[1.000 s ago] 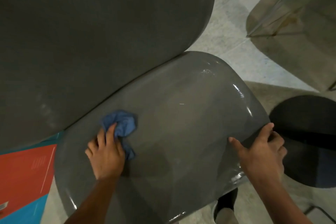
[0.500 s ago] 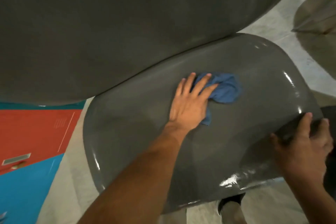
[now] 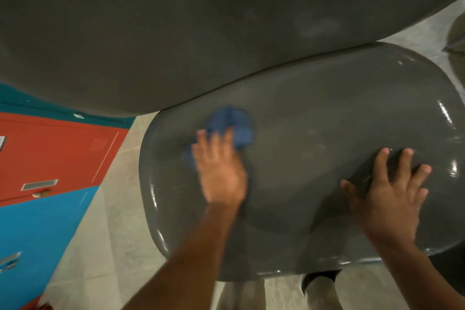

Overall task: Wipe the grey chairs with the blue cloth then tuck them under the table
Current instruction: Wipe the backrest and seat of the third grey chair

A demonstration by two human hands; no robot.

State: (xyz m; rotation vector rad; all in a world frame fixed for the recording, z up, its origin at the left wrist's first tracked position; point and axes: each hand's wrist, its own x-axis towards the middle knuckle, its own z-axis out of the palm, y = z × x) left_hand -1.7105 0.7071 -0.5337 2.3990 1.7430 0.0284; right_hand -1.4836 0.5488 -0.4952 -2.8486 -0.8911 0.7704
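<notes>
Swept the blue cloth (image 3: 230,124) back leftward across the grey chair seat (image 3: 314,121), under the blurred left hand (image 3: 220,171), from the middle toward the left part near the backrest seam. Shifted the right hand (image 3: 388,196) off the seat's right edge, now flat on the surface with fingers (image 3: 407,158) spread. View slid right, showing more lockers (image 3: 50,158).
</notes>
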